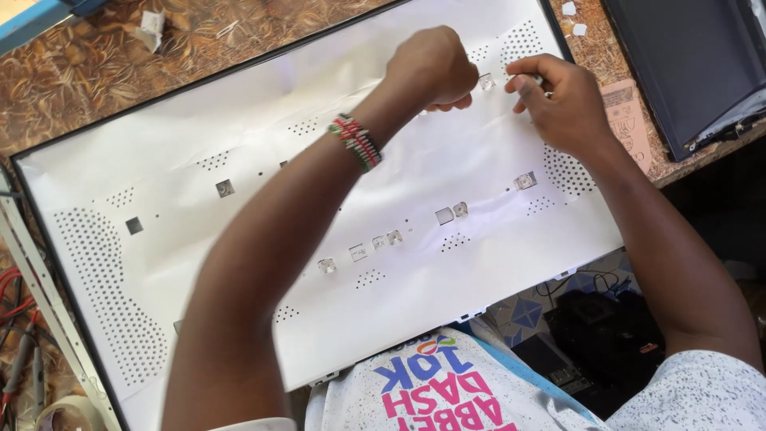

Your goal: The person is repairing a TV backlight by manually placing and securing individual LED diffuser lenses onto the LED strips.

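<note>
head view shows both hands at the far edge of a big white sheet lying in a thin black frame. left hand is curled into a fist, knuckles up, just beside a small clear lens. right hand pinches something small and pale (too small to tell what). nearer the body than the hands, some square openings carry lenses while others sit bare, so the work looks only partly done.
</note>
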